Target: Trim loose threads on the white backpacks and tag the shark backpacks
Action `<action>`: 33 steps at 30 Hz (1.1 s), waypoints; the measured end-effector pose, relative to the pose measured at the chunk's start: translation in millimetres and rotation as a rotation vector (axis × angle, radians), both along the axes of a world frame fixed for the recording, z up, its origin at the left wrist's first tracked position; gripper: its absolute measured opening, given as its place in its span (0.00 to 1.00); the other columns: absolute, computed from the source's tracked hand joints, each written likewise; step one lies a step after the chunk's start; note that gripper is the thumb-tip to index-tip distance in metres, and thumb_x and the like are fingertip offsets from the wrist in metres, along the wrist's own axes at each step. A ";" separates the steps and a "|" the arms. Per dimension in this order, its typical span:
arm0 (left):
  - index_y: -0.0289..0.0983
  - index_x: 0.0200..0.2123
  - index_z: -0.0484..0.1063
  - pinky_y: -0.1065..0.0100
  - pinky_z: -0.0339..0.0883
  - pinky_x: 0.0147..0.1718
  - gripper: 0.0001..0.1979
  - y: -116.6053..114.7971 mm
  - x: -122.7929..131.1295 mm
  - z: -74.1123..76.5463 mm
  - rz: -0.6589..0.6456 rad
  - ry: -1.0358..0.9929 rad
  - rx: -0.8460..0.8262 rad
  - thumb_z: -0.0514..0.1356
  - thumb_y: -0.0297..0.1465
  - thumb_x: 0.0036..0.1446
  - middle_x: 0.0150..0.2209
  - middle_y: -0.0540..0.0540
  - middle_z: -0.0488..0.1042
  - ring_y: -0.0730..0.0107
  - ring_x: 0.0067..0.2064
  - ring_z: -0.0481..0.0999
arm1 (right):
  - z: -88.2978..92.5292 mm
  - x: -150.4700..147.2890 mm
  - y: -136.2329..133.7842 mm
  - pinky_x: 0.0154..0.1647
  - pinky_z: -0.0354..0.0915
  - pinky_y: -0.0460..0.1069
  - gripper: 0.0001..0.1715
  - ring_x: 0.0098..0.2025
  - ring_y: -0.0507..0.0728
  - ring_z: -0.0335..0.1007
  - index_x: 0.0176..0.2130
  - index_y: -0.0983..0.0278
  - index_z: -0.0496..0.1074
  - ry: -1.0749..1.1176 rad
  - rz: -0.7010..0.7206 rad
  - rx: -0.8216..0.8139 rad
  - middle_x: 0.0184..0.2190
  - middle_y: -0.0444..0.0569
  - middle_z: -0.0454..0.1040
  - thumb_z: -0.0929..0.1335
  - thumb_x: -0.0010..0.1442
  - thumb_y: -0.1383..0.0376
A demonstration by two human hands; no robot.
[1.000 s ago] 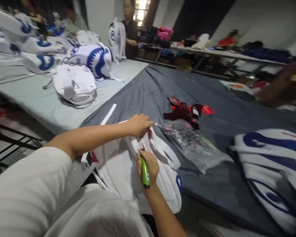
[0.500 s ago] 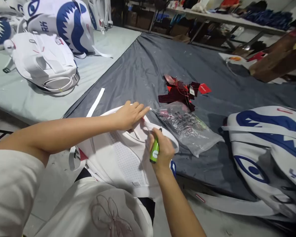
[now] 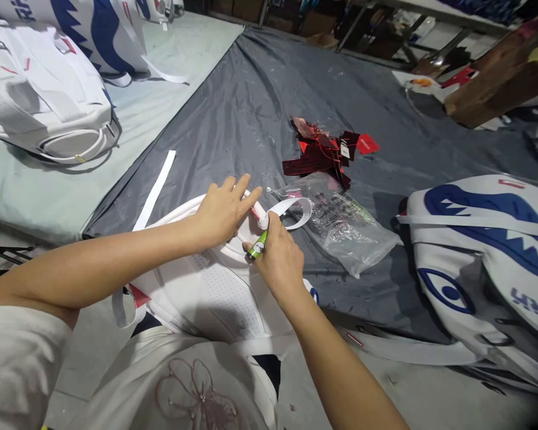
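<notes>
A white backpack [image 3: 186, 292] lies tilted across my lap and against the table edge, its dotted mesh panel facing up. My left hand [image 3: 226, 209] rests on its upper rim with the fingers spread, beside a small red tab. In my right hand [image 3: 280, 248] is a green marker-like tool [image 3: 257, 245] with black ends; its exact kind is unclear. The same hand is at the bag's rim, where a white strap [image 3: 300, 214] loops out beyond the fingers. Whether the fingers also pinch that strap cannot be made out.
Past the bag lie a clear plastic bag [image 3: 354, 239] and a pile of dark red tags [image 3: 320, 152] on the grey-covered table [image 3: 233, 131]. A blue-and-white backpack [image 3: 479, 239] stands at right. Other white backpacks [image 3: 49, 89] sit at left. A brown carton [image 3: 497, 89] is far right.
My right hand has turned and moved up and left to the rim, tilting the green tool. A strap loop now stands out beyond it. The view has shifted slightly down and right.
</notes>
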State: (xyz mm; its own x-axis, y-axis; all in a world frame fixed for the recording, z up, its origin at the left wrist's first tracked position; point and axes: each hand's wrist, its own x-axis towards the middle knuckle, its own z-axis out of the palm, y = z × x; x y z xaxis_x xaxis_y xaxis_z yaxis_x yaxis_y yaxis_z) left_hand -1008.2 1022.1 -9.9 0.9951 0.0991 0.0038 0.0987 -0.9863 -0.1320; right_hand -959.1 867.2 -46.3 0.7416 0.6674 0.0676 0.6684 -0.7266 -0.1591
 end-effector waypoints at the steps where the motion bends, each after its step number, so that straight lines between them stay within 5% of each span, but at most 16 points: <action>1: 0.39 0.69 0.48 0.56 0.68 0.46 0.45 0.8 0.0 0.7 -0.006 0.009 -0.007 0.67 0.37 0.54 0.71 0.35 0.48 0.46 0.63 0.61 | -2.2 2.2 -1.5 0.38 0.63 0.53 0.35 0.47 0.67 0.72 0.62 0.68 0.56 -0.002 0.001 0.018 0.48 0.61 0.75 0.71 0.61 0.62; 7: 0.39 0.69 0.48 0.57 0.67 0.47 0.44 3.9 3.5 1.4 -0.013 0.034 -0.035 0.65 0.36 0.55 0.70 0.37 0.51 0.48 0.60 0.63 | -9.7 3.0 -38.0 0.54 0.60 0.59 0.26 0.44 0.64 0.73 0.60 0.67 0.62 -0.157 0.101 0.181 0.41 0.56 0.78 0.63 0.68 0.56; 11: 0.39 0.69 0.48 0.56 0.66 0.49 0.41 2.8 2.6 1.1 -0.019 0.029 -0.063 0.63 0.35 0.57 0.70 0.37 0.49 0.47 0.62 0.61 | 4.1 -15.4 -71.6 0.46 0.66 0.57 0.24 0.37 0.61 0.72 0.49 0.63 0.68 -0.216 0.002 0.482 0.34 0.51 0.75 0.62 0.66 0.48; 16: 0.39 0.69 0.48 0.57 0.66 0.48 0.40 2.1 -1.3 4.8 -0.002 0.020 -0.062 0.62 0.34 0.57 0.70 0.36 0.49 0.48 0.61 0.63 | 16.7 -20.6 -53.0 0.39 0.69 0.50 0.10 0.34 0.55 0.74 0.40 0.60 0.72 0.294 0.167 0.644 0.32 0.45 0.77 0.70 0.62 0.57; 19: 0.39 0.69 0.49 0.57 0.66 0.47 0.41 3.5 -2.0 6.1 -0.014 0.017 -0.058 0.64 0.34 0.56 0.70 0.36 0.49 0.48 0.60 0.63 | 13.4 -6.2 -35.5 0.45 0.71 0.51 0.11 0.42 0.57 0.77 0.44 0.60 0.75 0.503 0.302 0.620 0.41 0.47 0.80 0.72 0.61 0.59; 25: 0.37 0.68 0.51 0.56 0.67 0.47 0.37 8.3 1.4 2.2 -0.062 -0.003 -0.079 0.61 0.30 0.58 0.70 0.35 0.51 0.47 0.60 0.65 | 15.1 6.3 -38.2 0.54 0.70 0.55 0.16 0.52 0.61 0.76 0.50 0.61 0.77 0.454 0.365 0.390 0.49 0.50 0.80 0.69 0.63 0.60; 33: 0.38 0.68 0.51 0.57 0.66 0.47 0.38 9.2 2.9 -0.3 -0.052 -0.008 -0.095 0.62 0.31 0.57 0.69 0.35 0.52 0.48 0.59 0.65 | 23.4 0.7 -27.2 0.44 0.71 0.54 0.17 0.38 0.59 0.77 0.50 0.61 0.76 0.249 0.462 0.210 0.37 0.50 0.81 0.67 0.63 0.65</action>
